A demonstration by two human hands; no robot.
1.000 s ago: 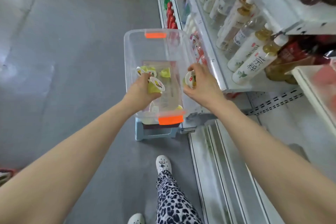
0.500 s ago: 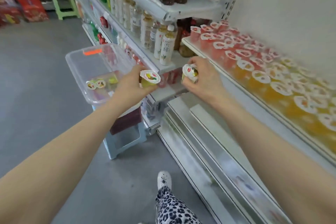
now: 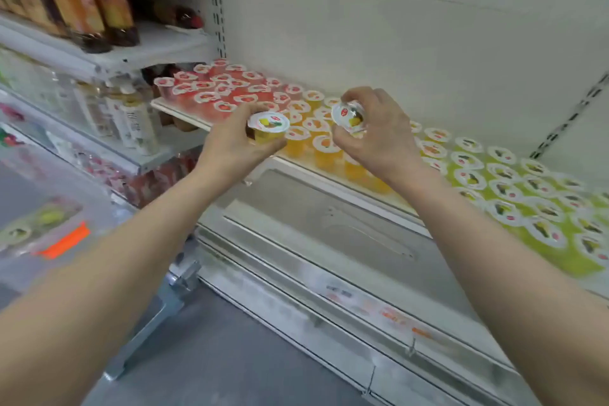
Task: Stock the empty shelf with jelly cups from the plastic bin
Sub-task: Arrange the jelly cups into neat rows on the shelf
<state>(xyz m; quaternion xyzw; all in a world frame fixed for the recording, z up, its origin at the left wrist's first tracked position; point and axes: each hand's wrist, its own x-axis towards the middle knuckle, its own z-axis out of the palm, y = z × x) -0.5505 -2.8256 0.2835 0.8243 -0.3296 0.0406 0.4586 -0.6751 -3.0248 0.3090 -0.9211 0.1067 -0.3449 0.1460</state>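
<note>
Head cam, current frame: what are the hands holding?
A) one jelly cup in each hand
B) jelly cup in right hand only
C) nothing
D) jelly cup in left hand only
A: the left hand grips a yellow jelly cup and the right hand holds a second cup, its lid tilted toward the camera.

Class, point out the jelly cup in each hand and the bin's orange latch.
Left-hand jelly cup (image 3: 268, 122): head view, lid centre.
Right-hand jelly cup (image 3: 344, 114): head view, tilted lid.
Orange latch (image 3: 64, 241): head view, its middle.
</note>
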